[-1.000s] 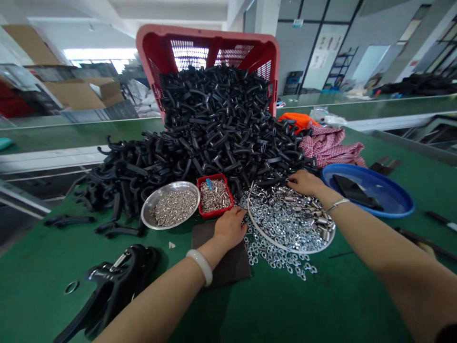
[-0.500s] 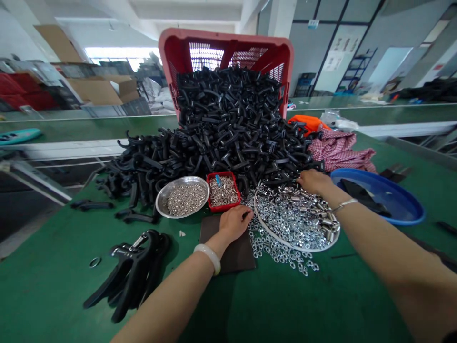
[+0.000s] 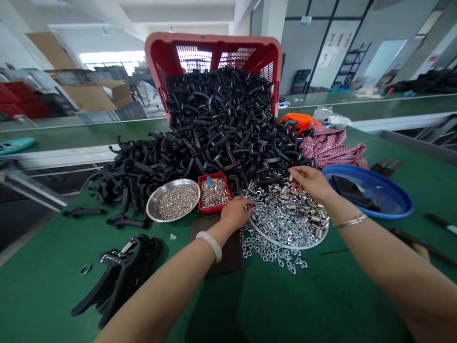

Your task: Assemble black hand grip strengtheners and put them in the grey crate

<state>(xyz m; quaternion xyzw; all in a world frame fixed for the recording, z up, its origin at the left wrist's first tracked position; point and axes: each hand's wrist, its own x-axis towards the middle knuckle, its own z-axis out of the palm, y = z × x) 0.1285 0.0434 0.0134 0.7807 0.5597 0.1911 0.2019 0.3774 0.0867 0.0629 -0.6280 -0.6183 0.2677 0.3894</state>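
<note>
My left hand [image 3: 237,213] is closed at the left edge of a round tray [image 3: 303,247] of small metal parts, its fingertips around something I cannot make out. Over the tray's upper right part, beside the springs [image 3: 317,218], my right hand [image 3: 310,182] has its fingers pinched on what looks like a spring. A dark flat pad [image 3: 223,255] lies beneath my left wrist. Left of that hand stand a red box [image 3: 214,193] of small metal pins and a metal bowl [image 3: 173,200] of tiny metal parts. Loose metal pieces [image 3: 273,251] spill over the tray's front edge.
A heap of black handles [image 3: 221,128] spreads out of a tipped red crate [image 3: 214,38] behind the bowls. Assembled hand grips [image 3: 121,276] and a ring [image 3: 85,269] lie front left. To the right are a blue tray [image 3: 392,202] and a checked cloth [image 3: 333,146].
My left hand has moved onto the tray's left edge. My right hand has lifted a little from the parts, and its fingers now show pinched. The view has shifted slightly.
</note>
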